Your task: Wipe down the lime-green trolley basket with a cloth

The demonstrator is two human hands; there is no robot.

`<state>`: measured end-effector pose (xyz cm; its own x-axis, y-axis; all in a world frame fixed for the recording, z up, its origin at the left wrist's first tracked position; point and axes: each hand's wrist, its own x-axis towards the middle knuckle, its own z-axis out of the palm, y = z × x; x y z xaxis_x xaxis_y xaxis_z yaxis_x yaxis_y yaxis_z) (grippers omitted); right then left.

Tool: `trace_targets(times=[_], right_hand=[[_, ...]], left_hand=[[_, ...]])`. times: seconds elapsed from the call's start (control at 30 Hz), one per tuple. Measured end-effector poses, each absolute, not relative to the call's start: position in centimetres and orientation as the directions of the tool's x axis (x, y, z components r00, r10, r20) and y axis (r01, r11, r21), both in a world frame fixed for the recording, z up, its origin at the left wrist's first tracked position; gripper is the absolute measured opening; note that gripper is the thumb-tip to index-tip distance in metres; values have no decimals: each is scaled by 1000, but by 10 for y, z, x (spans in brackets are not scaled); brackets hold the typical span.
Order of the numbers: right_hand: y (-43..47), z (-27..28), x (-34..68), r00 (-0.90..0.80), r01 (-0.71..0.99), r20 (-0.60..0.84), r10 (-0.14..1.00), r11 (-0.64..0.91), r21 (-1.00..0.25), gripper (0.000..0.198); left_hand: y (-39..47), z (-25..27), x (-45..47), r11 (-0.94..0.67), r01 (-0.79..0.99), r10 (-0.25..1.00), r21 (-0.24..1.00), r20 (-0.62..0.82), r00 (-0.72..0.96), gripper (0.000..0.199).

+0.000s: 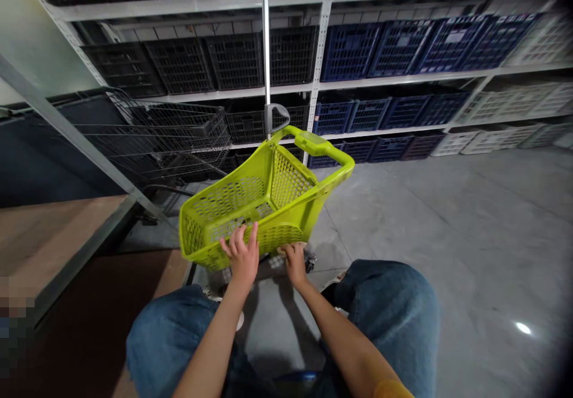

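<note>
A lime-green plastic shopping cart [250,207] with a perforated basket stands in front of my knees, its handle [331,150] toward the upper right. My left hand [242,258] rests against the near side of the basket, fingers spread near the rim. Lower down, my right hand [295,262] is closed on a pale cloth [301,244] pressed to the lower side of the cart. Most of the cloth is hidden by the fingers. A caster wheel [310,261] shows just right of that hand.
A metal pole [266,40] with a grey bracket rises at the cart's far corner. A wire shopping cart [179,129] stands behind on the left. Shelves hold black crates [179,67], blue crates [400,46] and white crates [501,138]. A wooden platform [147,278] lies at left.
</note>
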<state>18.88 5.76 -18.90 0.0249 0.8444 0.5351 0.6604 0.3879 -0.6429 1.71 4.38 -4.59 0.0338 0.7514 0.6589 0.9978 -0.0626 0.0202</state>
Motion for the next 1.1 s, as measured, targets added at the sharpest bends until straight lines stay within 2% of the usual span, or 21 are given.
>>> trace_targets(times=[0.2,0.3,0.4,0.5,0.57,0.67,0.77,0.87,0.97,1.1], right_hand=[[87,-105,197,240,568,705,667,492,-660,37],[102,-90,200,239,581,753,613,532,-617,35],[100,-124,203,117,634,716,688,503,-588,37],[78,-184,209,-23,690,553,833,413,-594,40],[66,-211,216,-7,702,471,882,340,-626,42],[73,-205,229,163,658,495,853,280,-699,44],[109,-155,243,357,593,606,711,329,-735,40],[145,-115,253,447,576,635,631,340,-743,40],[146,-126,254,466,572,615,636,315,-758,35],[107,-189,246,420,518,482,769,234,-823,25]], left_hand=[[43,-46,21,-61,997,766,46,643,17,57],[41,-41,31,-67,996,770,56,638,16,57],[44,-36,45,-154,988,770,23,630,105,56],[52,-35,56,-237,971,778,6,601,186,56],[60,-37,58,-250,968,779,11,596,195,56],[69,-41,56,-245,970,767,5,613,191,55],[74,-42,54,-236,972,760,4,624,181,52],[74,-38,57,-227,973,772,44,617,152,49],[73,-35,62,-213,974,782,74,611,125,47],[73,-34,64,-205,977,779,54,614,129,47]])
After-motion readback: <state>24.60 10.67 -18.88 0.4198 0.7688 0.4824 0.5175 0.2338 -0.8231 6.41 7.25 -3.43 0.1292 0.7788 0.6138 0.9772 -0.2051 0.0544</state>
